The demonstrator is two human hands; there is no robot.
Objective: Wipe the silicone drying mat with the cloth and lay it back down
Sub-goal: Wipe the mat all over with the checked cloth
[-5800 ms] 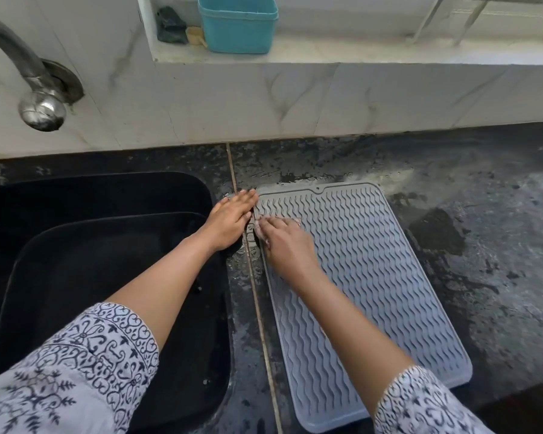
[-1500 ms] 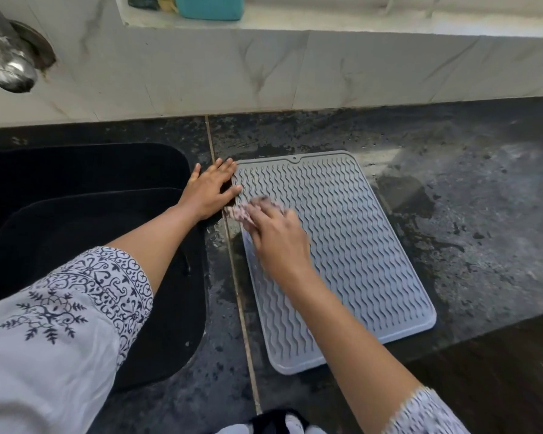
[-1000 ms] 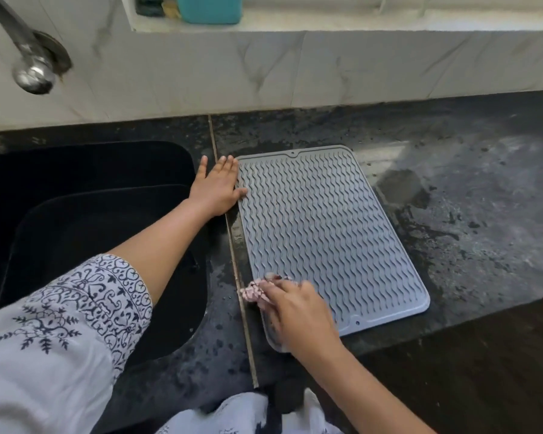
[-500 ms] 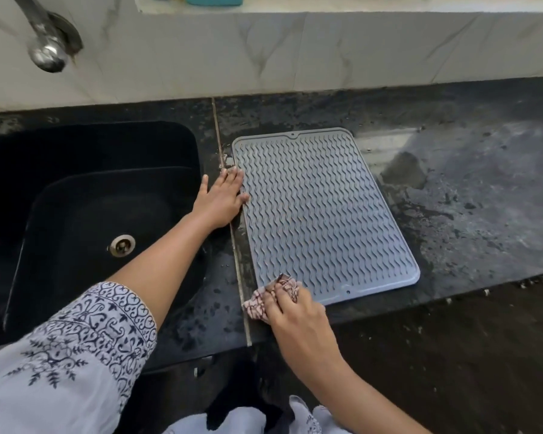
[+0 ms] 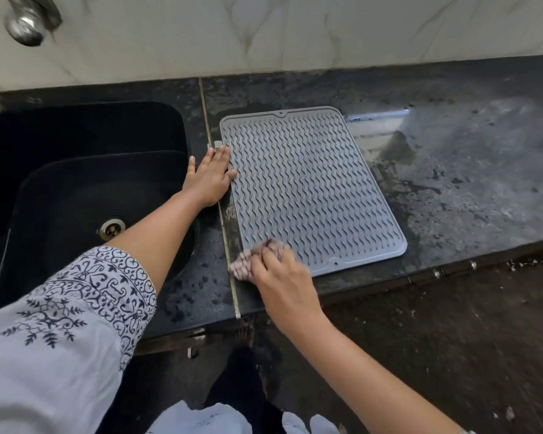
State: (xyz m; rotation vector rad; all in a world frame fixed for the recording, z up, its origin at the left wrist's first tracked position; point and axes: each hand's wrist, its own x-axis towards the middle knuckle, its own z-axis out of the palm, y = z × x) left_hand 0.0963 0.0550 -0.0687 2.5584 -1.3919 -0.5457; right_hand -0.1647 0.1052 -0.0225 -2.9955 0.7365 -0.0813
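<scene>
A grey silicone drying mat (image 5: 308,183) with wavy ridges lies flat on the wet black countertop (image 5: 467,183), right of the sink. My left hand (image 5: 210,175) rests flat, fingers straight, on the mat's left edge and holds it down. At the mat's near left corner my right hand (image 5: 279,274) grips a small crumpled pinkish patterned cloth (image 5: 248,261) and presses it on the mat. Most of the cloth is hidden under my fingers.
A black sink (image 5: 85,183) with a metal drain (image 5: 111,229) lies to the left, a chrome tap (image 5: 25,23) above it. A marble-tiled wall (image 5: 295,29) backs the counter. The counter's front edge runs just below the mat; the floor (image 5: 452,339) shows beyond it.
My right hand drew the cloth down the mat's left side from the far corner to the near corner. My left hand stayed pressed on the left edge. The view tilted down.
</scene>
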